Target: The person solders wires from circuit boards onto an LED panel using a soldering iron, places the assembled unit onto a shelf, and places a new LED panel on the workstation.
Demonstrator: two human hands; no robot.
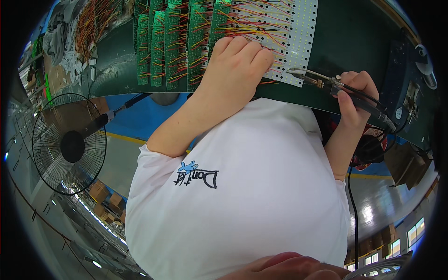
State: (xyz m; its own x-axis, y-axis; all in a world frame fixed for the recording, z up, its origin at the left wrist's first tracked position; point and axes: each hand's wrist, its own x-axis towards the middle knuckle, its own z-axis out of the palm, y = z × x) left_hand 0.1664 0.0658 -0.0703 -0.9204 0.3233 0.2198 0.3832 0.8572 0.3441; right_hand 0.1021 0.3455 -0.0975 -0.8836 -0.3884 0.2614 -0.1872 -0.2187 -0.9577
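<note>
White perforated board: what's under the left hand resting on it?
The left hand lies on the white perforated board, over red and yellow wires. The board and wires run beneath the palm; what lies directly under it is covered. The right hand holds a soldering iron nearby.

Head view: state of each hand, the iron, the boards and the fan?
left hand: fist pressed on white LED strip board
right hand: gripping soldering iron
soldering iron: tip at the white board's edge
green circuit boards: lying side by side, wired red and yellow
fan: blades not discernible
</note>
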